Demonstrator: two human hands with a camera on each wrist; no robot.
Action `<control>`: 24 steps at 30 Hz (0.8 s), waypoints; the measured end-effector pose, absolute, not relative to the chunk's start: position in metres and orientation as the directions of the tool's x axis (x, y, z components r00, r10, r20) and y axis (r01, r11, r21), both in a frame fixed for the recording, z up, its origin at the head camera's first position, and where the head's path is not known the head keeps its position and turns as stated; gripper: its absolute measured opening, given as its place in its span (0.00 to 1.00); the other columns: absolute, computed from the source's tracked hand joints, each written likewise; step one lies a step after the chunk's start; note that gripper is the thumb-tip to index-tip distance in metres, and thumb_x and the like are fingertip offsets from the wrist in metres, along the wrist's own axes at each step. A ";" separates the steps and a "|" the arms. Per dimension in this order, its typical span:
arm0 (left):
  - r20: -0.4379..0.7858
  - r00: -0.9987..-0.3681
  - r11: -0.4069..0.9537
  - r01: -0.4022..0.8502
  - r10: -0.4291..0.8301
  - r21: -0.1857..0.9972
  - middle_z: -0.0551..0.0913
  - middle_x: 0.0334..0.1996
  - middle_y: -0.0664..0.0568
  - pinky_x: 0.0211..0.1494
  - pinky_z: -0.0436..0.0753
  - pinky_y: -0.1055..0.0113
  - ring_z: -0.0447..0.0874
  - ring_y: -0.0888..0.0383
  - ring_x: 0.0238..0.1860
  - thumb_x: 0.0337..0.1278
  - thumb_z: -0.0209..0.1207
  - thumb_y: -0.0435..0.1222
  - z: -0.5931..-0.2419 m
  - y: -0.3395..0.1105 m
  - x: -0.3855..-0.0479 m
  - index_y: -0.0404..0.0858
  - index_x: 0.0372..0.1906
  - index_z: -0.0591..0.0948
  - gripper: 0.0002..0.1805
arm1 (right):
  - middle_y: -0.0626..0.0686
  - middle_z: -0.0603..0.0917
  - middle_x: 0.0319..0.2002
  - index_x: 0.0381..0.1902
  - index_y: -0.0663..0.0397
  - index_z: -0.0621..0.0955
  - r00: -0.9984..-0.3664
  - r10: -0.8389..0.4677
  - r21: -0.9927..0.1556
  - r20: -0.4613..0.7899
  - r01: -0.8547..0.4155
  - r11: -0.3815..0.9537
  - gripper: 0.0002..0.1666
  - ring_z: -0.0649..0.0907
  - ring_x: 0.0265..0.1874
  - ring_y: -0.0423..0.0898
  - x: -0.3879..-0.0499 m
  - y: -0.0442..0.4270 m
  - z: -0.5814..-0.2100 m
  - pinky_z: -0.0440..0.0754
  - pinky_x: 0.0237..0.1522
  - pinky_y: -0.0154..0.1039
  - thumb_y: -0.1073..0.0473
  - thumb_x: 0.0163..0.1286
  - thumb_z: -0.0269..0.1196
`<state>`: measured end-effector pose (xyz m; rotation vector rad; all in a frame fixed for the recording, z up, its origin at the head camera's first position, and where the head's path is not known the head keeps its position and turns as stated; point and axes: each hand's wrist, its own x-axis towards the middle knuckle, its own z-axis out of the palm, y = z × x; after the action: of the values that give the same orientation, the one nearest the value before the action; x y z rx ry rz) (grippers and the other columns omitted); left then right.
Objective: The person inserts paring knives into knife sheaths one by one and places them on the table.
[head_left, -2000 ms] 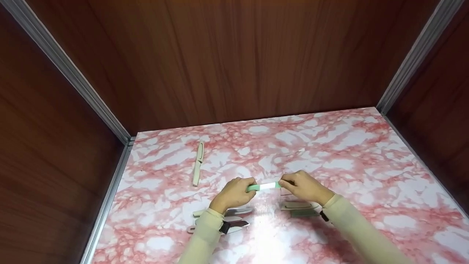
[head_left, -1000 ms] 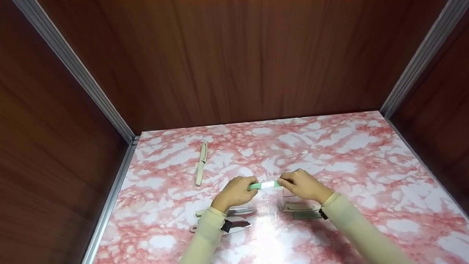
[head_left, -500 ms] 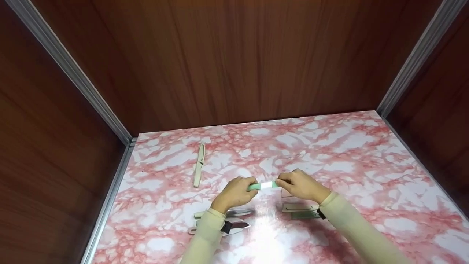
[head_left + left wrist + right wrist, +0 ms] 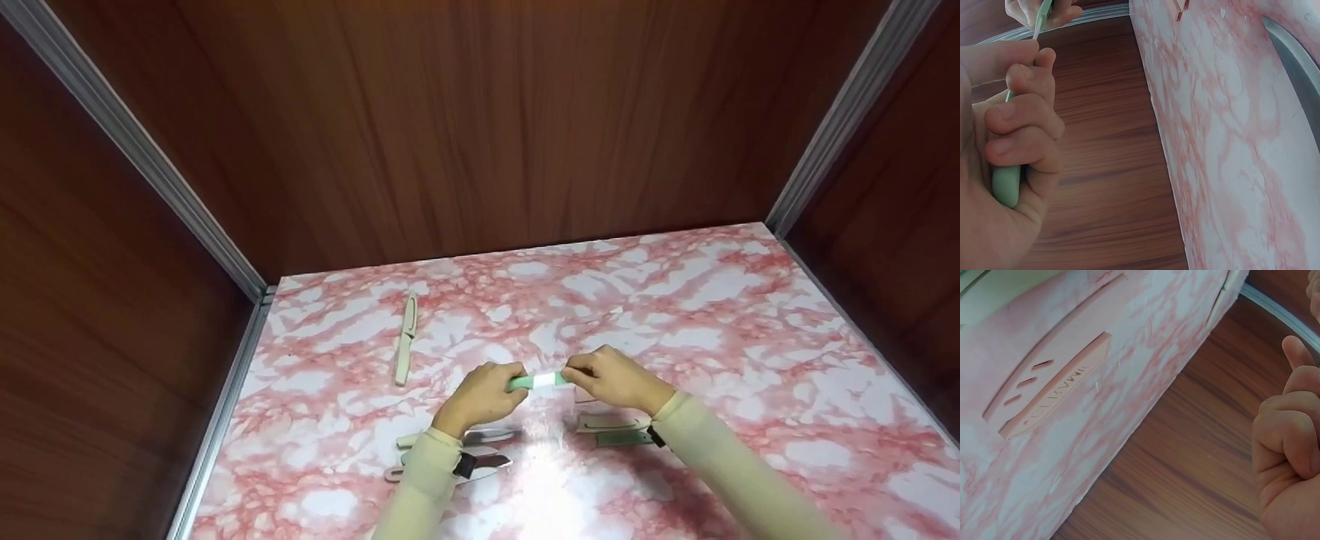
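In the head view my left hand (image 4: 480,395) holds a knife by its green handle (image 4: 520,383), fingers curled round it. A short length of white blade (image 4: 544,380) shows between my hands. My right hand (image 4: 616,381) pinches a green sheath (image 4: 559,378) at the blade's far end; how deep the blade sits in it cannot be told. The left wrist view shows the handle (image 4: 1006,185) against my palm and the sheath (image 4: 1043,14) in my other hand's fingers. In the right wrist view the held sheath is out of sight behind curled fingers (image 4: 1292,439).
Several bare knives (image 4: 491,460) lie beneath my left forearm. Under my right wrist are a cream sheath (image 4: 611,424) and a dark green sheath (image 4: 622,437). A pink slotted piece (image 4: 1030,382) lies nearby. A sheathed cream knife (image 4: 405,341) lies farther left. Wood panels (image 4: 480,127) enclose the marbled table.
My right hand has moved slightly left, closer to my left hand, and less white blade shows between them. Both grips stay the same. The things on the table have not moved.
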<state>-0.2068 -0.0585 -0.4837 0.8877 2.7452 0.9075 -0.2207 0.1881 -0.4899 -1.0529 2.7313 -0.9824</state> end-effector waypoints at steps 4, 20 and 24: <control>0.067 -0.823 0.646 0.491 0.565 0.584 0.62 0.16 0.61 0.23 0.61 0.71 0.58 0.65 0.17 0.60 0.55 0.39 -0.482 -0.060 -0.207 0.46 0.28 0.75 0.05 | 0.39 0.62 0.13 0.22 0.43 0.75 -0.770 -0.617 -0.594 0.162 -0.575 0.562 0.19 0.58 0.10 0.32 -0.221 0.185 -0.490 0.58 0.15 0.30 0.47 0.74 0.51; 0.072 -0.825 0.629 0.482 0.561 0.610 0.62 0.16 0.61 0.23 0.61 0.71 0.58 0.65 0.17 0.59 0.56 0.38 -0.488 -0.061 -0.206 0.45 0.29 0.75 0.05 | 0.38 0.63 0.14 0.21 0.44 0.74 -0.765 -0.622 -0.561 0.167 -0.593 0.578 0.19 0.61 0.11 0.33 -0.222 0.179 -0.488 0.61 0.17 0.31 0.48 0.73 0.52; 0.066 -0.822 0.637 0.487 0.566 0.598 0.61 0.16 0.60 0.24 0.61 0.71 0.58 0.64 0.17 0.60 0.55 0.38 -0.486 -0.059 -0.207 0.45 0.29 0.75 0.05 | 0.38 0.64 0.14 0.22 0.44 0.75 -0.767 -0.620 -0.562 0.166 -0.590 0.579 0.19 0.61 0.11 0.33 -0.222 0.180 -0.488 0.61 0.17 0.31 0.48 0.73 0.52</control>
<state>-0.2074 -0.0592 -0.4862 0.8809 2.7255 0.9376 -0.2219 0.1796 -0.4880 -1.0538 2.7484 -0.9505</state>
